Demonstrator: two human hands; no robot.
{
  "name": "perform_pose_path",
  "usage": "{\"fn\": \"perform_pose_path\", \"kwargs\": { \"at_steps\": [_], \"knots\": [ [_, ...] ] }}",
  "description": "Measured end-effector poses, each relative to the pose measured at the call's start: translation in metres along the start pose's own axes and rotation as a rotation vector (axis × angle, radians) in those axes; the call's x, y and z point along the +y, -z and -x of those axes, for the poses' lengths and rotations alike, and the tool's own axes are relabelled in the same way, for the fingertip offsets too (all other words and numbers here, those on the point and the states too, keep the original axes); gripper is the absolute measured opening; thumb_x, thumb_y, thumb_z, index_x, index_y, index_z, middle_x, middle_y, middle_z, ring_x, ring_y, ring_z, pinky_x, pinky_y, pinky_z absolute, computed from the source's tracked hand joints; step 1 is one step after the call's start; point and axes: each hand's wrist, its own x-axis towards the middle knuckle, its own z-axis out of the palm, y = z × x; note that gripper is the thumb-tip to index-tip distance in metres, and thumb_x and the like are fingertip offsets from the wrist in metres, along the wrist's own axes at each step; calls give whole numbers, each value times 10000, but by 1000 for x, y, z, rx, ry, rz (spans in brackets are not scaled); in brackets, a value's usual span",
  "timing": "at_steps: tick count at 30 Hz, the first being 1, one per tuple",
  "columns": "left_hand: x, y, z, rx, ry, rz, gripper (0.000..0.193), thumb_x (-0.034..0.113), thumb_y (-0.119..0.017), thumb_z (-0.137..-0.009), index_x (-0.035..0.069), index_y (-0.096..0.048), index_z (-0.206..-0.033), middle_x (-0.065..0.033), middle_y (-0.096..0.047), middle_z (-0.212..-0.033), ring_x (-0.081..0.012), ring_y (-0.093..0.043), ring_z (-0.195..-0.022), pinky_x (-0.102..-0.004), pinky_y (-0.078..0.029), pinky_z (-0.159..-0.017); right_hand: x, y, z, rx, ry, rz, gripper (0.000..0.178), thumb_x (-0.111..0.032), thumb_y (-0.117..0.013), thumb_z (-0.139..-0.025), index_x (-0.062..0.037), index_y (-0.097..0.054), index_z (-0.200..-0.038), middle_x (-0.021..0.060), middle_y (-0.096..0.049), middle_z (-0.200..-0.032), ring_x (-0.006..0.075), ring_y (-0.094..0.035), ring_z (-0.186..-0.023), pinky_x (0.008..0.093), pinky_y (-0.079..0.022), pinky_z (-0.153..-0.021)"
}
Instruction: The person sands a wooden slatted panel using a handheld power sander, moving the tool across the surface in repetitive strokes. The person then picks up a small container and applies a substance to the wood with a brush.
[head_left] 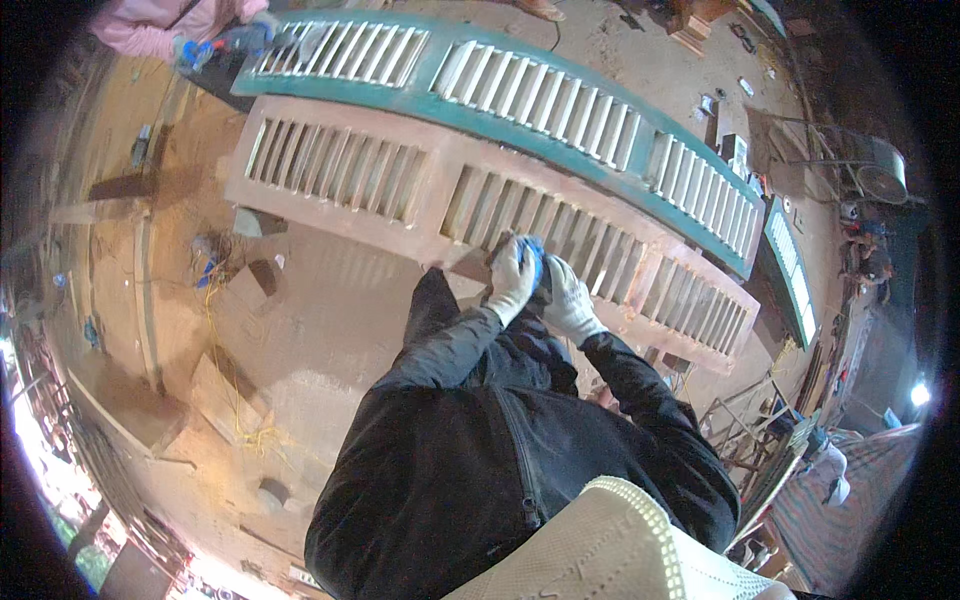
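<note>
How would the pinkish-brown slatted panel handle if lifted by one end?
The panel would probably stay stiff, since a broad frame binds three sets of slats. Being long, it may feel unwieldy from one end. The thin slats look likelier to break than the frame.

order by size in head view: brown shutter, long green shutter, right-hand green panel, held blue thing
1. Brown shutter and long green shutter: too alike to rank
2. Right-hand green panel
3. Held blue thing

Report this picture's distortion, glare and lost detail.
Head view: the long teal louvred panel bows with fisheye distortion; black fills the corners; a small white light glares at right; bright white patches wash out the lower left; the small blue object in the white-gloved left hand shows little detail.
</note>
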Motion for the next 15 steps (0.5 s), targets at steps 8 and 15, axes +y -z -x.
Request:
{"fn": "perform_pose_path", "kwargs": {
  "at_steps": [8, 15],
  "knots": [
    [-38, 168, -66, 153, 393, 235, 235, 238, -538, -955, 74, -676, -1052, -37, -697, -969, -140, -624, -859, -335, -515, -779, -143, -49, -129, -101, 134, -127, 680, -206, -727, -728, -7, -417, -1299, 219, -524, -1243, 395, -513, -1164, 480, -462, -938],
    [-61, 263, -105, 373, 286, 26, 275, 196, -484, -965, 21, -689, -1023, -64, -701, -998, -167, -638, -903, -329, -500, -839, -203, -108, -190, -103, 266, 19, 626, -257, -732, -749, -53, -437, -1263, 201, -550, -1166, 366, -568, -1095, 457, -497, -904]
  ]
}}
